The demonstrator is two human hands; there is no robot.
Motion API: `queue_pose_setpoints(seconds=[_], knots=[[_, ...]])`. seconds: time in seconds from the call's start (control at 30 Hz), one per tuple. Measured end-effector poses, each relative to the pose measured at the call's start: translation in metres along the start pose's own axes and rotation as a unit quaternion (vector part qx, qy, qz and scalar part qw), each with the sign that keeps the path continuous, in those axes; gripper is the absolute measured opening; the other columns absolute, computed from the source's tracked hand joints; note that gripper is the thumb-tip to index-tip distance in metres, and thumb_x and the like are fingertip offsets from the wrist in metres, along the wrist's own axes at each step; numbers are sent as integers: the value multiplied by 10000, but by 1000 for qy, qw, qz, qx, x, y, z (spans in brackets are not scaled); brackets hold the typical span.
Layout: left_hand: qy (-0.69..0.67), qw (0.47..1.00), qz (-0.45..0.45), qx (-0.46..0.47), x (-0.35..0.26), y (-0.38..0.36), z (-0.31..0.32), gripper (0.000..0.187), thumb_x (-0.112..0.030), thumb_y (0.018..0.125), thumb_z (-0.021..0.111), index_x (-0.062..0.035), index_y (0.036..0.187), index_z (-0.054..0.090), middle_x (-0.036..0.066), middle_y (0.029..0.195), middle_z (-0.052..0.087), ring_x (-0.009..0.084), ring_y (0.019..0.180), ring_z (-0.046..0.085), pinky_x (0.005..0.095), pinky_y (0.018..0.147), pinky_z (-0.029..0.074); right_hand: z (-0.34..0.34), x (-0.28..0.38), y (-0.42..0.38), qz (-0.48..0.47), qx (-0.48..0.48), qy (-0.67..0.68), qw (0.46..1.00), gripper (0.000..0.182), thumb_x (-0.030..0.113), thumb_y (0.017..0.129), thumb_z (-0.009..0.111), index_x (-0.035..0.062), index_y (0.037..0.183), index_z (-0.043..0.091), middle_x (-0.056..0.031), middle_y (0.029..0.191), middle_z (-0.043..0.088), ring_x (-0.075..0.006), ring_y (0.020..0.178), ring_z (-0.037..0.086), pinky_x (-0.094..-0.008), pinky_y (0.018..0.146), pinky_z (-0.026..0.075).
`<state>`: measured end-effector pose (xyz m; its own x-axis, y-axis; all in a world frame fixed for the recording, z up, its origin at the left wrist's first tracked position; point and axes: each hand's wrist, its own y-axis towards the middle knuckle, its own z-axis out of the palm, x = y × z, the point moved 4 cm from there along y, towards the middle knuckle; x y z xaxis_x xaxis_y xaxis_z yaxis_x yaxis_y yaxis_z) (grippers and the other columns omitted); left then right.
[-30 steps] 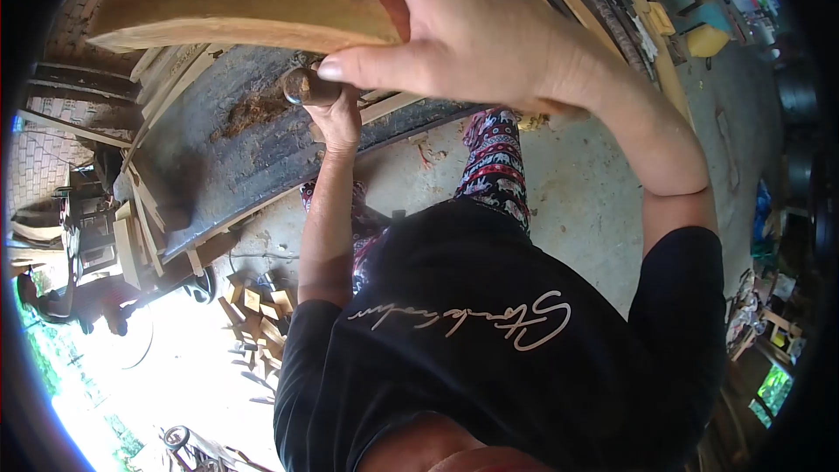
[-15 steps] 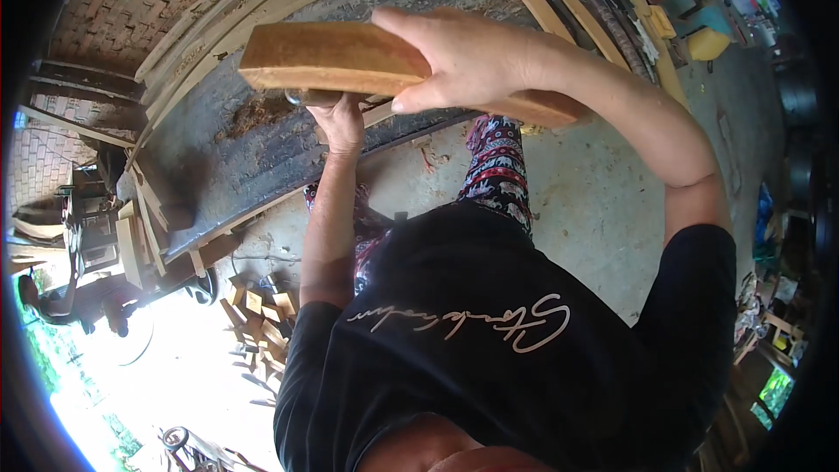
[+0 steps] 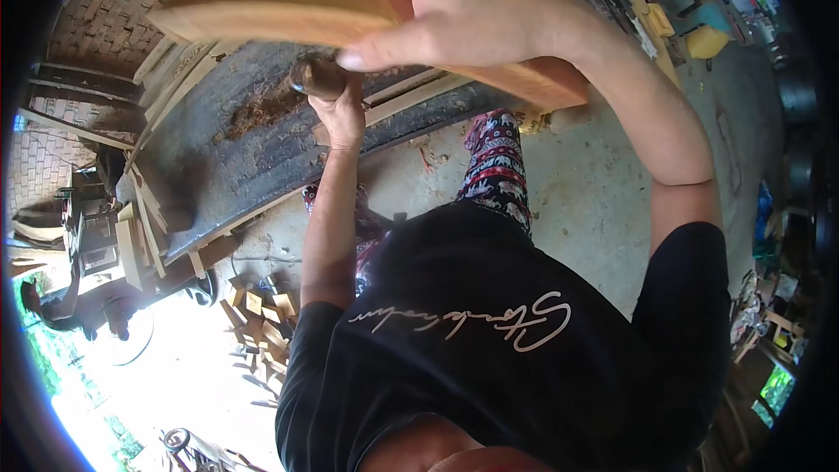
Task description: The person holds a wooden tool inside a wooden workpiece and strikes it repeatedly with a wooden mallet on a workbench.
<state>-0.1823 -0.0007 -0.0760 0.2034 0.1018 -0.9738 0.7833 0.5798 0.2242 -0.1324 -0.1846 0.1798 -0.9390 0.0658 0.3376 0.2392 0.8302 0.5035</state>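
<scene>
My right hand point(image 3: 472, 13) is clamped across a thick, squared length of wood point(image 3: 280, 22), thumb on the near side and fingers over the far side. The wood is raised close to the camera, slightly blurred, and its far end point(image 3: 551, 83) shows beyond my wrist. Below it, my left hand point(image 3: 341, 118) is closed round a rounded wooden tool handle point(image 3: 322, 79) with a metal ring at its end. That end points up toward me, apart from the wood. The tool's working end is hidden beneath the hand.
Under my hands is a dark workbench point(image 3: 253, 157) with wood shavings point(image 3: 253, 114) and a strip of wood point(image 3: 411, 105) along it. Long boards lie at the far side. A pile of cut wood pieces point(image 3: 262, 323) sits on the floor at left. Concrete floor point(image 3: 594, 201) shows right.
My right hand has lifted the length of wood upward and toward the camera, away from the tool handle, which now shows more fully. My left hand has stayed nearly in place.
</scene>
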Motion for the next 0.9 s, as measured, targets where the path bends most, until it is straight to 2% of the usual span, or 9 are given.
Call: queue_pose_setpoints(seconds=[0.07, 0.1, 0.13, 0.17, 0.23, 0.3, 0.43, 0.57, 0.9], knots=[[-2, 1000, -28, -4, -17, -1, 12, 307, -42, 827, 661, 8, 1120, 588, 61, 1009, 644, 148, 906, 598, 299, 838, 486, 14, 2, -4, 3, -16, 43, 999, 577, 331, 806, 748, -15, 1184, 482, -157, 840, 642, -250, 711, 655, -380, 666, 545], [17, 993, 105, -45, -32, -2, 16, 232, -39, 849, 625, 2, 1076, 601, 68, 948, 635, 135, 768, 593, 275, 684, 476, 16, 4, -5, 5, -34, 87, 996, 629, 313, 809, 752, 16, 1270, 443, -162, 950, 645, -269, 813, 656, -403, 760, 529], [38, 967, 237, -86, -44, -6, 15, 166, -36, 872, 588, -4, 1033, 614, 75, 887, 626, 121, 630, 588, 251, 529, 467, 28, 3, -13, 184, 161, 116, 963, 661, 332, 803, 756, 1, 1276, 433, -182, 960, 634, -283, 840, 651, -418, 772, 527], [68, 972, 222, -44, -41, -8, 12, 241, -14, 871, 582, 0, 1112, 580, 88, 878, 627, 127, 638, 605, 241, 543, 477, 49, -9, -27, 224, 227, 54, 946, 607, 332, 791, 767, 4, 1198, 458, -190, 925, 631, -280, 830, 646, -427, 762, 527], [-120, 991, 34, -37, -29, -11, 9, 222, -106, 886, 655, -25, 1076, 573, 36, 854, 597, 91, 781, 569, 255, 679, 498, 62, -31, -42, 225, 207, 93, 948, 542, 324, 789, 763, 10, 1133, 485, -175, 904, 634, -276, 812, 642, -420, 745, 525], [-99, 994, 0, -41, -41, -14, 11, 144, 20, 888, 565, -76, 921, 463, 0, 675, 475, 60, 532, 404, 222, 455, 301, 46, -31, -37, 261, 197, 86, 941, 521, 343, 796, 754, 15, 1115, 505, -155, 894, 638, -262, 833, 646, -396, 740, 516], [-110, 992, 37, -54, -46, -19, 8, 173, -47, 930, 597, -89, 886, 435, 11, 649, 473, 78, 522, 408, 246, 456, 325, 40, -39, -48, 273, 97, 89, 953, 502, 386, 828, 724, 48, 1121, 495, -159, 902, 675, -235, 787, 670, -391, 709, 519], [-232, 967, 56, -84, -61, -17, 0, 212, -69, 959, 586, -108, 864, 400, 23, 645, 463, 92, 538, 364, 260, 487, 309, 71, -72, -74, 307, 132, 18, 942, 554, 423, 800, 713, 20, 1117, 503, -179, 831, 680, -273, 738, 709, -399, 666, 577], [-189, 971, 62, -137, -59, -17, -7, 262, -72, 946, 643, -110, 828, 412, -11, 625, 412, 68, 524, 336, 243, 481, 294, 90, -91, -110, 401, 173, 52, 898, 595, 394, 799, 734, 30, 1185, 464, -215, 1011, 677, -276, 855, 696, -423, 766, 533]])
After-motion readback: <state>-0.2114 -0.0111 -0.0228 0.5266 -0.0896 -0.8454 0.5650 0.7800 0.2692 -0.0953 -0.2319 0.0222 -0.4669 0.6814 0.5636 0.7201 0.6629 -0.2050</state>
